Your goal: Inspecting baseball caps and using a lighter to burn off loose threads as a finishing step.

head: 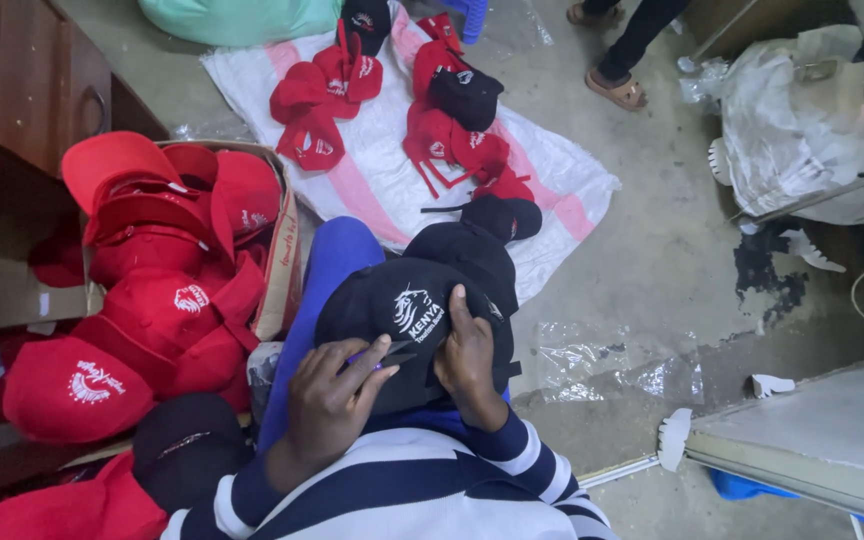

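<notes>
A black cap (392,320) with a white embroidered emblem rests on my lap, over my blue trouser leg (327,270). My right hand (467,350) presses on the cap's right side, thumb up beside the emblem. My left hand (332,395) holds a small pair of scissors (387,355) with a purple handle against the cap's lower edge. More black caps (482,245) lie stacked just beyond my knee.
A cardboard box (277,270) heaped with red caps (167,290) stands at my left. Red and black caps (447,130) lie on a white-and-pink sack (372,180) on the concrete floor. Another person's sandalled feet (617,90) stand at the top. Crumpled plastic sheeting (802,120) sits right.
</notes>
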